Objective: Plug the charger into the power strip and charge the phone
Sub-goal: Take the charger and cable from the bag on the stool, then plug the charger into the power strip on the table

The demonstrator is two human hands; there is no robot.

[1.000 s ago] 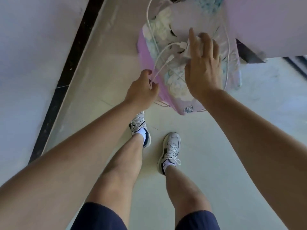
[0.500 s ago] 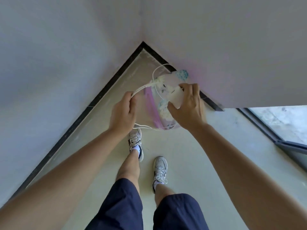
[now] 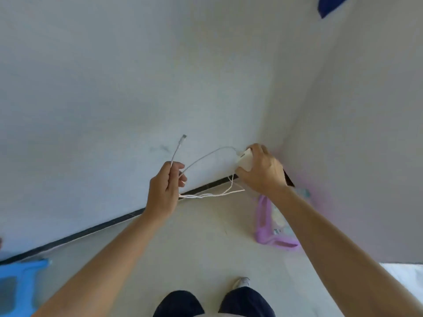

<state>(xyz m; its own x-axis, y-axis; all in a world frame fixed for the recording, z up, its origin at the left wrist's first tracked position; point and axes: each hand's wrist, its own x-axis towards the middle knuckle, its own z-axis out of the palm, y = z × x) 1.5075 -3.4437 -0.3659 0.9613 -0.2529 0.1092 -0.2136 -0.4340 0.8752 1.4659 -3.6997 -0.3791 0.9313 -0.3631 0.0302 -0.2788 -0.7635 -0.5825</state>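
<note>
My right hand (image 3: 262, 171) grips a white charger block (image 3: 245, 160) in front of the wall corner. A thin white cable (image 3: 207, 156) arcs from the block to my left hand (image 3: 166, 189), which pinches it. The cable's free end with its small plug (image 3: 183, 136) sticks up above my left hand, and slack loops (image 3: 212, 194) hang between the hands. No power strip or phone is in view.
A pink floral bag (image 3: 263, 223) lies on the pale floor in the corner under my right forearm. A blue plastic stool (image 3: 19, 284) stands at the bottom left by the wall. A black skirting strip (image 3: 96, 229) runs along the wall's foot.
Both hands lifted the charger and cable up out of the pink bag, which now lies on the floor below. The view has swung up and left, bringing the blue stool into sight.
</note>
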